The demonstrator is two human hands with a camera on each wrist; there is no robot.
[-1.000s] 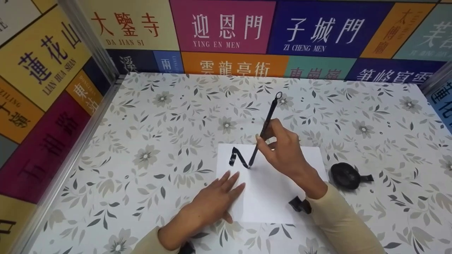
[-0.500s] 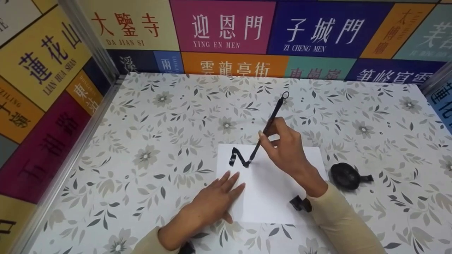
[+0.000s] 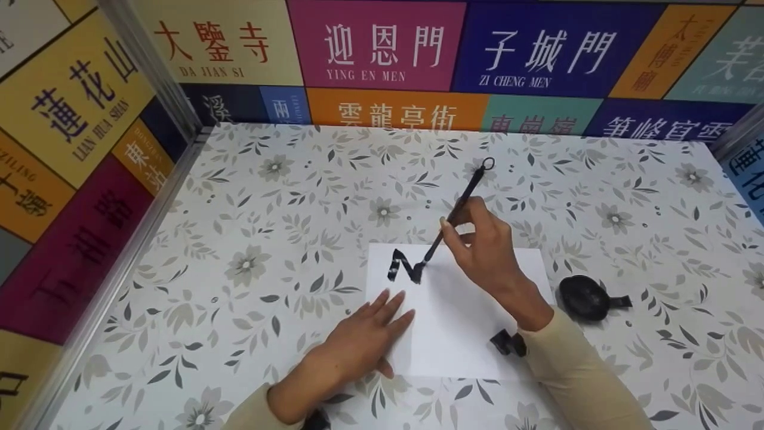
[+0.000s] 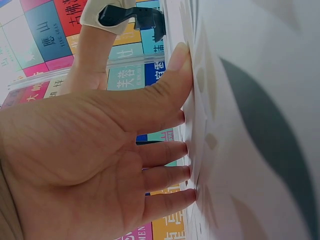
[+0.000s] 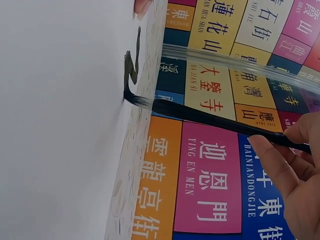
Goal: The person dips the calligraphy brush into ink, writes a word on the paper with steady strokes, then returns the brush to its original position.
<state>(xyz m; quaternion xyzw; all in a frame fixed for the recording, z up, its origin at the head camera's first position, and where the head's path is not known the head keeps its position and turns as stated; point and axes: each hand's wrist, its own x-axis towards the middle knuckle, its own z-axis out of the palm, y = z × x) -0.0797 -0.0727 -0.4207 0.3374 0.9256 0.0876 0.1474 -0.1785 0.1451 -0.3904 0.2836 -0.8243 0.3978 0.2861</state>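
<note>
A flat tabletop covered in white sheeting printed with grey and beige flowers and leaves fills most of the head view. Behind it stands a wall of multicoloured rectangular panels bearing large Chinese characters and smaller Latin lettering, and at the left a similar panelled wall meets it at a silvery metal corner strip. A rectangular sheet of plain white paper lies flat on the tabletop, carrying a thick, zigzag black ink mark near its upper left. Right of the paper, just beside it, sits a round, shallow black dish with a short handle. The person's right hand pinches a slim, dark-shafted brush with a loop at its top end, thumb and fingers closed on the shaft. The brush leans up and to the right over the paper, its bristles bent against the sheet at the end of the ink mark. The left hand holds nothing; its fingers are straight and spread, fingertips resting on the paper's left part, below the mark. Beige sleeves cover both forearms.
</note>
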